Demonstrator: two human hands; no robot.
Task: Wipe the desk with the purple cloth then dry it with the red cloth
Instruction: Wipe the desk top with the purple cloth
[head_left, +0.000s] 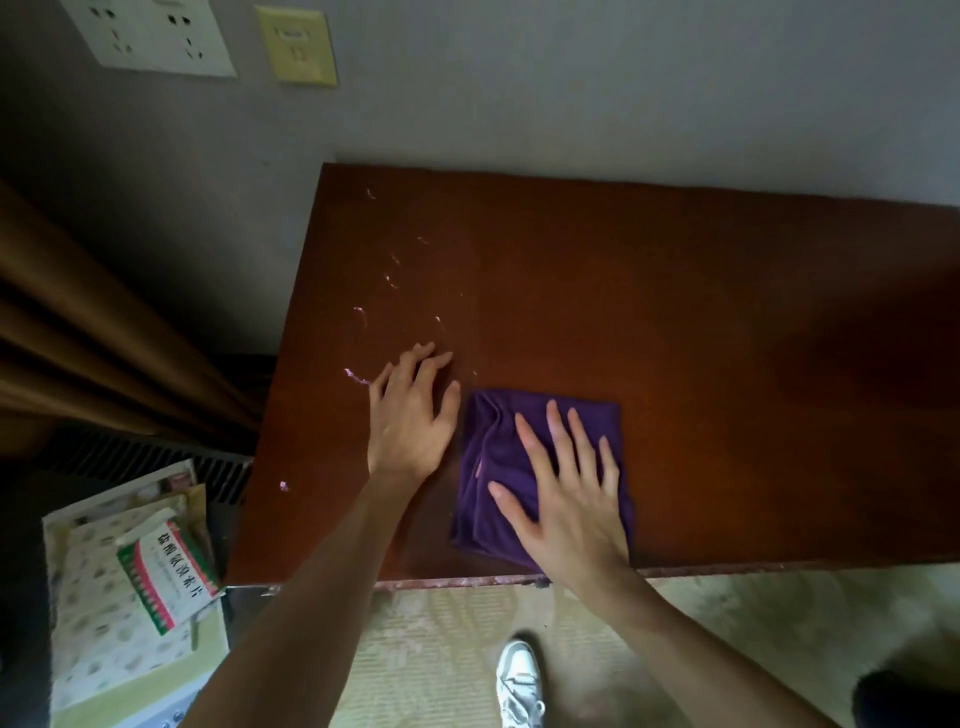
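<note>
Purple folded fabric cloth (524, 467) is seen from the head camera lying flat near the front edge of the dark reddish-brown wooden desk (701, 322). It is pressed down by the right hand (566, 493), whose fingers are spread open and laid flat on the cloth — nothing is gripped. The left hand (410, 415) is set just beside the cloth on bare wood, its fingers likewise open and loosely splayed. The wiping step appears to be in hand. To do it well, even pressure should be kept through the flat palm, and the cloth should be carried toward the pale whitish smears (395, 280) scattered over the left part of the desk, in overlapping passes so no strip is missed. No red cloth is visible — its place cannot be told. The desk is set against a grey wall bearing a white socket plate (156, 36). Brown curtains (104, 338) hang at left, printed paper packets (156, 561) lie below them, and a white shoe (519, 680) is seen on pale flooring.
</note>
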